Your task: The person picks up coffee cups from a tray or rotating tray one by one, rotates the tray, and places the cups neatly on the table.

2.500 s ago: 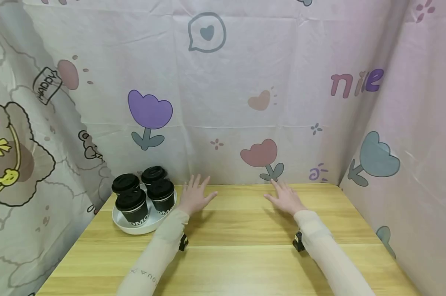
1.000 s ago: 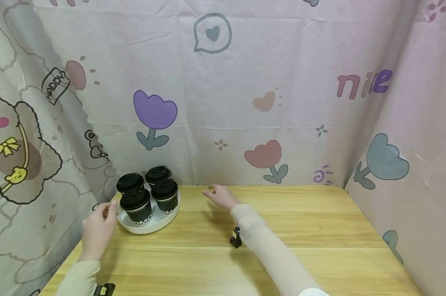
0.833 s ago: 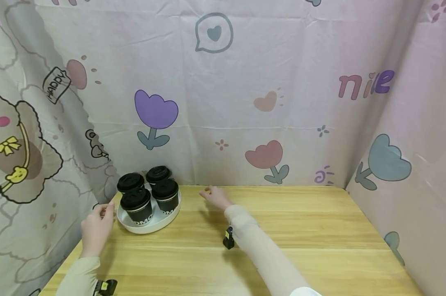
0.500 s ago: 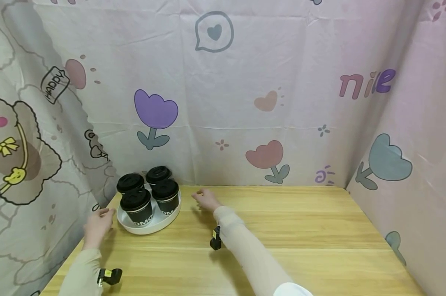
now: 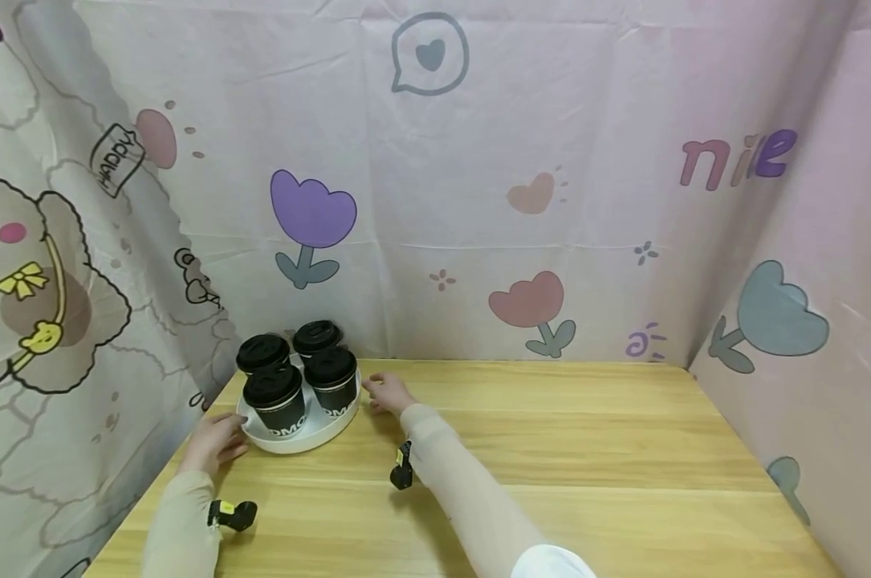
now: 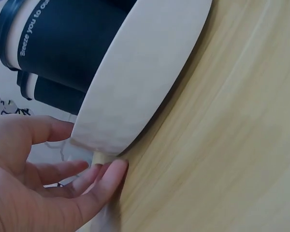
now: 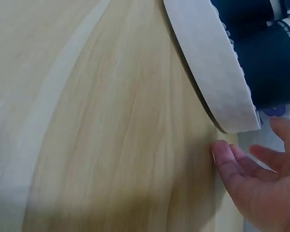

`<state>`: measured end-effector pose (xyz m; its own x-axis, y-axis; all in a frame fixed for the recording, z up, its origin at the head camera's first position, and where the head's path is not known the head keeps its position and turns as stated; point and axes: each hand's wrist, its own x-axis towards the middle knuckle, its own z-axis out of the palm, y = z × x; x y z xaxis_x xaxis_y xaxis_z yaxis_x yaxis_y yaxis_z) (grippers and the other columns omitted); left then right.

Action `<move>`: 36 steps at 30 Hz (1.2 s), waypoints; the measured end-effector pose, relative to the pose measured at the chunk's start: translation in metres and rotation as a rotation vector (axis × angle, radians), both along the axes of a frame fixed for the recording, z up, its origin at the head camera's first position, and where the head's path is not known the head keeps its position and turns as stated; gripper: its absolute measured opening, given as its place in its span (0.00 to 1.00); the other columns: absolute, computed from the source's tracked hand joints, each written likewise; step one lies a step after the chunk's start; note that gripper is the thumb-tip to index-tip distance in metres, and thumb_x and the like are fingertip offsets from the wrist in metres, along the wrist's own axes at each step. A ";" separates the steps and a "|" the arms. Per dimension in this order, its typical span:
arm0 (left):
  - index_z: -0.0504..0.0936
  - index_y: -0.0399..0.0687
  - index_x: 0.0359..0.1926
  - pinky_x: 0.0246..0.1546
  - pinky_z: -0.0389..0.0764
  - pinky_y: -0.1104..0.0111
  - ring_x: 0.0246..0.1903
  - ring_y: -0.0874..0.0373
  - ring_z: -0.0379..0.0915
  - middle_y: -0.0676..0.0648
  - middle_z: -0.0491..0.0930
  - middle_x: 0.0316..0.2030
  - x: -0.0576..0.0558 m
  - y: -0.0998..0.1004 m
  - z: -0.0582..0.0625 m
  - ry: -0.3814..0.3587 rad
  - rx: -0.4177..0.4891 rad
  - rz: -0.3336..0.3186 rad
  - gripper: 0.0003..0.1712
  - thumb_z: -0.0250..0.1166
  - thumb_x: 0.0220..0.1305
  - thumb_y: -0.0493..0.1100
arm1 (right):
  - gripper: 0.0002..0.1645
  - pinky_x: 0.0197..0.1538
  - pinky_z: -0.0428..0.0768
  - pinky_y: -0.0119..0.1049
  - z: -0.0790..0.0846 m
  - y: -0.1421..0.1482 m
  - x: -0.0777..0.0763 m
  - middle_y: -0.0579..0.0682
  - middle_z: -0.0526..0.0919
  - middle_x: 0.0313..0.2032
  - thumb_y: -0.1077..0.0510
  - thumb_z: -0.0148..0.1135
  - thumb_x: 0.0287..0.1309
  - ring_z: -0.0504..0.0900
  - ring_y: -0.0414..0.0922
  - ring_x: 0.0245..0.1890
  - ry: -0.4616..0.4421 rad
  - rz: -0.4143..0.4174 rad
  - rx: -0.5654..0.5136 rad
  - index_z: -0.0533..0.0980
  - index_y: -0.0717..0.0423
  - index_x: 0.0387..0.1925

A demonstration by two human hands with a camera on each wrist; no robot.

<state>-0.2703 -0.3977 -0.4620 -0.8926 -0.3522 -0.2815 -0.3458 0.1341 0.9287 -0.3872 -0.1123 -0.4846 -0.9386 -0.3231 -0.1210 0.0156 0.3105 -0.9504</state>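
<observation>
A round white tray (image 5: 295, 446) rests at the left of the wooden table, bearing several dark paper coffee cups (image 5: 282, 416) with black lids. At the tray's left edge is my left hand (image 5: 213, 443). In the left wrist view its index fingertip meets the rim of the tray (image 6: 145, 72), while the thumb and other fingers lie loosely bent near the tray's lower edge. My right hand (image 5: 389, 392) reaches to the tray's right side. In the right wrist view its loosely bent fingers (image 7: 227, 154) stand just off the tray wall (image 7: 208, 63), gripping nothing.
The wooden table (image 5: 551, 449) extends right of the tray. A patterned curtain (image 5: 435, 160) hangs behind it and along both sides. A small black camera (image 5: 233, 514) sits on the left wrist, another camera (image 5: 401, 466) on the right.
Both hands first left their flat spread pose mid-table and went to either side of the tray. Lately the right hand moved left and the left hand moved in to the rim. The tray stays put.
</observation>
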 end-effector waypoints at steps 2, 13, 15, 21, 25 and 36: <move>0.51 0.24 0.71 0.35 0.86 0.71 0.29 0.66 0.73 0.48 0.71 0.35 -0.002 0.000 -0.002 0.010 0.030 -0.003 0.37 0.50 0.68 0.40 | 0.28 0.40 0.87 0.39 0.000 -0.003 0.000 0.66 0.82 0.49 0.51 0.54 0.69 0.86 0.52 0.37 0.001 0.002 -0.008 0.69 0.66 0.63; 0.56 0.20 0.67 0.30 0.86 0.69 0.24 0.65 0.78 0.55 0.79 0.23 -0.004 0.002 -0.010 0.079 0.088 0.001 0.35 0.52 0.62 0.34 | 0.23 0.41 0.87 0.41 -0.002 -0.012 0.003 0.61 0.84 0.43 0.59 0.51 0.70 0.87 0.56 0.37 0.004 -0.003 -0.009 0.70 0.66 0.62; 0.57 0.20 0.66 0.30 0.86 0.69 0.24 0.64 0.79 0.55 0.79 0.23 -0.003 0.002 -0.010 0.086 0.085 0.000 0.33 0.52 0.62 0.34 | 0.23 0.41 0.87 0.42 -0.001 -0.012 0.004 0.61 0.84 0.43 0.59 0.51 0.70 0.87 0.56 0.38 0.010 -0.007 -0.004 0.70 0.65 0.62; 0.59 0.20 0.64 0.31 0.87 0.68 0.24 0.65 0.79 0.54 0.78 0.24 -0.001 0.001 -0.010 0.098 0.077 0.008 0.32 0.53 0.62 0.34 | 0.23 0.43 0.87 0.42 -0.001 -0.012 0.005 0.62 0.84 0.43 0.60 0.51 0.70 0.87 0.56 0.39 0.019 -0.006 -0.002 0.71 0.65 0.62; 0.58 0.18 0.65 0.31 0.87 0.68 0.24 0.65 0.79 0.54 0.78 0.25 -0.001 0.001 -0.010 0.106 0.075 0.016 0.33 0.52 0.62 0.34 | 0.23 0.43 0.87 0.43 -0.001 -0.011 0.005 0.58 0.84 0.37 0.61 0.51 0.69 0.87 0.57 0.39 0.022 -0.002 -0.042 0.70 0.65 0.62; 0.54 0.18 0.67 0.31 0.87 0.68 0.24 0.65 0.80 0.52 0.77 0.27 -0.002 0.004 0.001 0.130 0.048 0.010 0.35 0.52 0.63 0.35 | 0.23 0.45 0.86 0.50 0.009 -0.003 0.004 0.63 0.83 0.39 0.61 0.51 0.69 0.84 0.65 0.43 0.036 0.019 -0.127 0.70 0.65 0.63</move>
